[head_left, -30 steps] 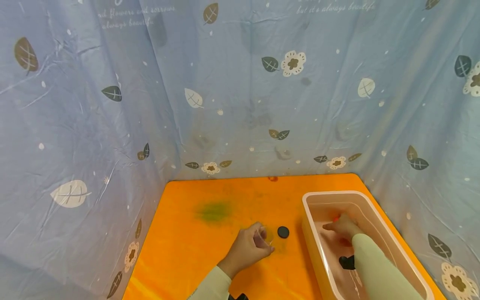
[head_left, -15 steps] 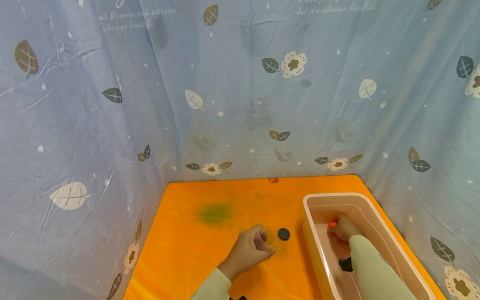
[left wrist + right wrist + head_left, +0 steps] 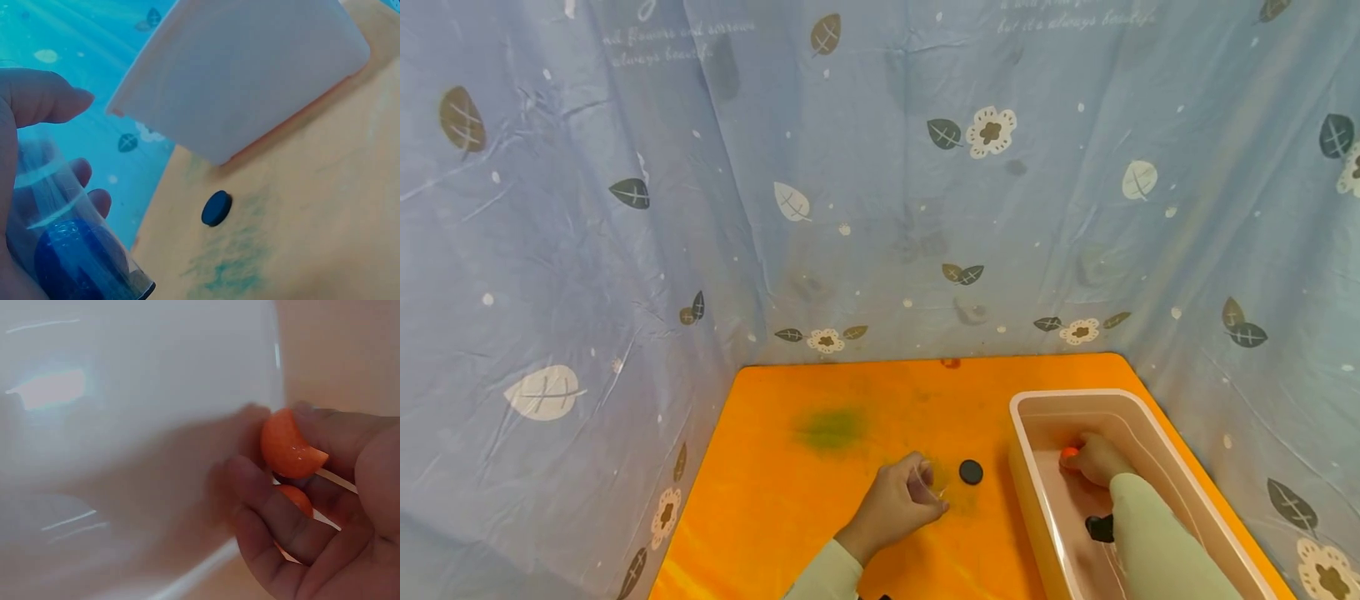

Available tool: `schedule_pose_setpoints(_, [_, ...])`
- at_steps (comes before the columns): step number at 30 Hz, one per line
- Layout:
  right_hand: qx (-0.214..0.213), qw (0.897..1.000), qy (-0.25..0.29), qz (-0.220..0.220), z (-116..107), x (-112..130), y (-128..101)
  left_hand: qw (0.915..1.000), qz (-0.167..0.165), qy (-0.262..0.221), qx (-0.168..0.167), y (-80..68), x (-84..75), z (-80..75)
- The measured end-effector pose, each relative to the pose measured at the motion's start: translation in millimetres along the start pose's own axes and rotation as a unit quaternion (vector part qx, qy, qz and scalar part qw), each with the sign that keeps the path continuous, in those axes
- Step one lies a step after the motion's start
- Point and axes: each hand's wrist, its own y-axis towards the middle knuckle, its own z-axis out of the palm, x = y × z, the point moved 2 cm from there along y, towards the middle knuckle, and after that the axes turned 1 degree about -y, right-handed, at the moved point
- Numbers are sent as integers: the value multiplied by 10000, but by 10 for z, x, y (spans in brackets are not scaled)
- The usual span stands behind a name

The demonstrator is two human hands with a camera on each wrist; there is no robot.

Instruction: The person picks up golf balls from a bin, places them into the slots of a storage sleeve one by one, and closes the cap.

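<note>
Clear tube (image 3: 59, 181) is grasped in the fingers of the left hand (image 3: 891, 502), over the desk (image 3: 760, 517); a round blue item (image 3: 78, 259) is seen inside it, toward one end. Orange ball (image 3: 284, 447) is pinched between thumb and fingers of the right hand (image 3: 1105, 461), down inside the pale bin (image 3: 1067, 421). Second orange patch (image 3: 297, 500) is partly covered by those fingers; can't tell if it's another ball or a reflection. Black disc (image 3: 971, 472) is laid flat on the desk, between tube and bin. Desk is backed by a blue printed curtain (image 3: 880, 208).
</note>
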Motion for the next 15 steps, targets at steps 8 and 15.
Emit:
schedule_pose_setpoints(8, [211,9996,137,-131,-8,-6,6,10000,-43,55,-22,-26,10,-9])
schedule_pose_setpoints(15, [392,9982,447,-8,-6,42,-8,9999,-52,106,-20,-39,32,-33])
